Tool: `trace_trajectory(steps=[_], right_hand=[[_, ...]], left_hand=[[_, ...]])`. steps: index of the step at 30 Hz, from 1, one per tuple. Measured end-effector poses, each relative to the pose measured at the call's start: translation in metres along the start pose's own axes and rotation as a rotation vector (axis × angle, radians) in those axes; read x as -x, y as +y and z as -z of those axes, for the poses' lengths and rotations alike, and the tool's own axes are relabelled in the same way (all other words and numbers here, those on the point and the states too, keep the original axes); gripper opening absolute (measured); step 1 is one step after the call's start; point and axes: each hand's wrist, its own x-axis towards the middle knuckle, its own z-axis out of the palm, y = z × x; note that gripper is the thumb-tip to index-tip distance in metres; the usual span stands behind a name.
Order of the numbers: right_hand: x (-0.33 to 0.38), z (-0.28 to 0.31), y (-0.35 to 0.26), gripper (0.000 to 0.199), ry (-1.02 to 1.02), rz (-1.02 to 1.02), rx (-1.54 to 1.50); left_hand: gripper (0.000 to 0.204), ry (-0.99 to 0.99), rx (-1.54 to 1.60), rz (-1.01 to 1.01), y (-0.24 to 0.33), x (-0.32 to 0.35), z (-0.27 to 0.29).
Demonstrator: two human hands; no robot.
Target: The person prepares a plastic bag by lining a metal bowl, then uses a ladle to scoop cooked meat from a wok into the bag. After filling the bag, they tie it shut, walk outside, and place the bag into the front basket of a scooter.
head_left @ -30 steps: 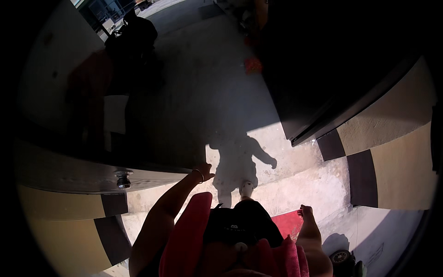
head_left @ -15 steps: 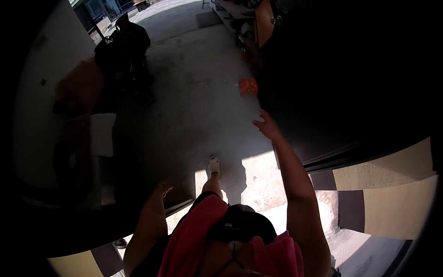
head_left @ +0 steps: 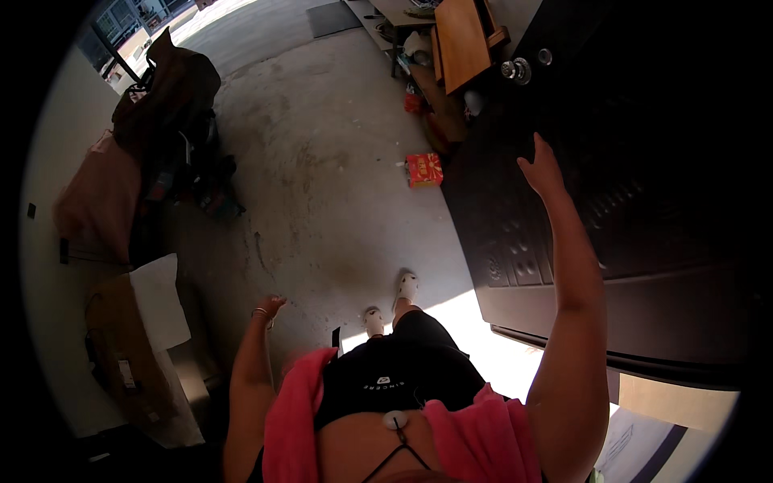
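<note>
My right hand (head_left: 543, 167) reaches forward over the dark embossed door (head_left: 555, 241), its thumb apart from the outstretched fingers and nothing held. It is below a round silver door knob (head_left: 517, 71); whether it touches the door surface I cannot tell. My left hand (head_left: 270, 307), with bands at the wrist, hangs low over the concrete floor. Its fingers look loosely bent, the thumb stands apart, and no object shows in it. A pink towel (head_left: 302, 410) lies over my shoulders.
A red box (head_left: 424, 171) sits on the floor by the door's edge. Beyond it leans a brown wooden piece of furniture (head_left: 463, 44). Left are a covered dark bulky thing (head_left: 173, 92), a pinkish draped bundle (head_left: 97, 193) and a large cardboard box (head_left: 125, 346).
I have stepped forward from the sunlit doorway, and both feet now show. My right hand has moved right and forward over the door. The room looks brighter.
</note>
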Motion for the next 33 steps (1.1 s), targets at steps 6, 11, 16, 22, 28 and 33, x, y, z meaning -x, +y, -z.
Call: trace_trajectory(steps=[6,11,16,22,28,33], right_hand=[[-0.147,0.003,-0.006,0.063,0.307,0.233,0.111],[-0.237,-0.006,-0.023,0.059,0.469,0.470,0.246],[-0.323,-0.019,-0.033,0.056,0.082,0.319,0.188],[-0.370,-0.051,-0.037,0.035,-0.101,-0.027,0.205],[-0.382,-0.065,-0.064,0.027,0.077,-0.134,0.134],[-0.382,-0.065,-0.065,0.021,0.090,-0.259,0.037]], left_hand=[[0.040,0.264,0.363,-0.136,0.026,-0.071,0.121],[0.035,0.009,0.352,0.060,0.084,-0.036,0.177],[0.031,-0.125,0.228,0.199,0.065,-0.063,0.191],[0.026,-0.153,0.363,0.256,0.065,-0.165,0.249],[0.023,-0.129,0.479,0.343,0.019,-0.295,0.365],[0.023,0.069,0.659,0.483,0.015,-0.435,0.551]])
